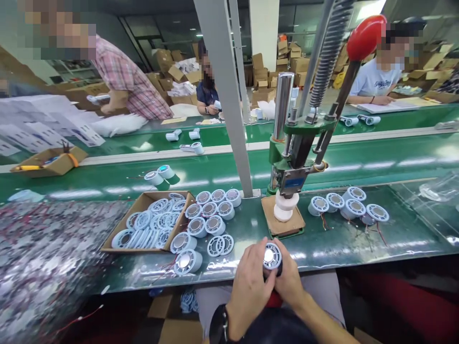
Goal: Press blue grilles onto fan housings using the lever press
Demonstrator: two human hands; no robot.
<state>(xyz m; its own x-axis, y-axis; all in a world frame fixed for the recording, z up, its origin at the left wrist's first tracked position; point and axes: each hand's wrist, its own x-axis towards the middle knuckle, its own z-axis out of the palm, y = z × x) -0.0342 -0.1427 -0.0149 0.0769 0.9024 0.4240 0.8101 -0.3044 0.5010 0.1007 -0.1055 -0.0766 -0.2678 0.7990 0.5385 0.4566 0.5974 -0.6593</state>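
Observation:
Between my two hands is a round light-blue fan housing (272, 257) with a slotted ring and a silvery centre facing up. My left hand (249, 277) wraps its left side, thumb at the near edge. Around the right side curl the fingers of my right hand (289, 279); its underside is hidden. Just beyond stands a green hand press (292, 177) with a red knob and a white pressing head (286, 208) over a brown board (267, 217). Two loose slotted rings (215, 246) lie to the left, beside several similar housings (188, 262).
A cardboard box (143, 248) holds many light-blue rings. Far left is a blurred heap of wired parts (53, 258). Several wired housings (354, 209) stand right of the press. A grey post (229, 95) rises behind the bench. Co-workers (132, 81) sit or stand across the green belt (376, 153).

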